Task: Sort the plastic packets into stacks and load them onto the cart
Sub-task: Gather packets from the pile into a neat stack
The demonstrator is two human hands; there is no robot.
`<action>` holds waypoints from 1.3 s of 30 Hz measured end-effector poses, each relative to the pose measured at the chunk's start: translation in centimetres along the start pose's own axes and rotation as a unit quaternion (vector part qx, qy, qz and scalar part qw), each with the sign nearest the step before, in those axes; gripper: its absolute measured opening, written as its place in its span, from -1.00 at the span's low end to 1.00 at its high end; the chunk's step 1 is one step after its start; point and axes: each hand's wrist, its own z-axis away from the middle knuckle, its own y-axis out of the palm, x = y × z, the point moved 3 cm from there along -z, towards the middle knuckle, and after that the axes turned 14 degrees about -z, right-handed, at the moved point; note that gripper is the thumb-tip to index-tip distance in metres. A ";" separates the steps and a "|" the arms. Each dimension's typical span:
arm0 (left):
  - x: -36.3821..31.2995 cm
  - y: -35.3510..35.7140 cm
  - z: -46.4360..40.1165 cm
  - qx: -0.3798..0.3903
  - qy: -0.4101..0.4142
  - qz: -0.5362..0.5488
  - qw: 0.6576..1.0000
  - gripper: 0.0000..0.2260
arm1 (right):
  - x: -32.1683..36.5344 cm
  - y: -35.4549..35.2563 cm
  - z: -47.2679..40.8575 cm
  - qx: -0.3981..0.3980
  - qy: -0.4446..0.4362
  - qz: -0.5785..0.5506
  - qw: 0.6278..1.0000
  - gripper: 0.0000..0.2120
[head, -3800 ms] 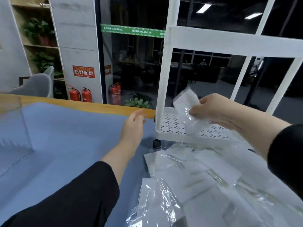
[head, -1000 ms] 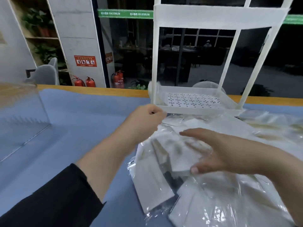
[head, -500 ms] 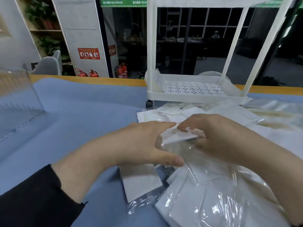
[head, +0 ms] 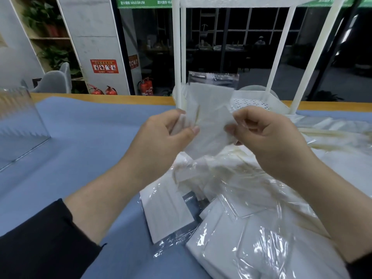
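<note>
Head view shows a packet (head: pixel 210 109) held upright above the table, between the two hands: the left hand (head: pixel 161 137) pinches its left edge with thumb and curled fingers, and the right hand (head: pixel 267 135) pinches its right edge the same way. Its clear top flap stands above the fingers, in front of the cart (head: pixel 261 101). Below and just beyond the wrists lies the pile (head: pixel 241 218) of loose packets, white sheets in crinkled clear plastic, spread under the right forearm and out past it to the right. Beyond both hands the white cart stands on the table, its perforated bottom tray just behind the right hand's knuckles. A blue cloth (head: pixel 90 148) covers the table to the left of the left arm, and a clear box (head: pixel 18 125) stands well off to that side.
</note>
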 end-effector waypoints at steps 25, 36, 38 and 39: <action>-2.2 -0.5 1.3 -0.145 0.116 0.060 0.981 -0.68 | 1.4 0.9 0.5 0.100 -0.066 0.210 0.970 -0.83; 0.5 0.8 0.1 -0.080 -0.108 0.125 0.983 -0.76 | -0.5 2.1 0.7 0.099 0.002 0.135 0.986 -0.75; 0.0 0.8 0.3 -0.069 -0.089 0.149 0.982 -0.74 | 0.1 1.5 0.5 0.051 -0.007 0.110 0.993 -0.74; -0.3 0.8 0.4 -0.063 -0.072 0.148 0.984 -0.70 | 0.5 1.2 0.5 0.039 -0.011 0.096 0.995 -0.73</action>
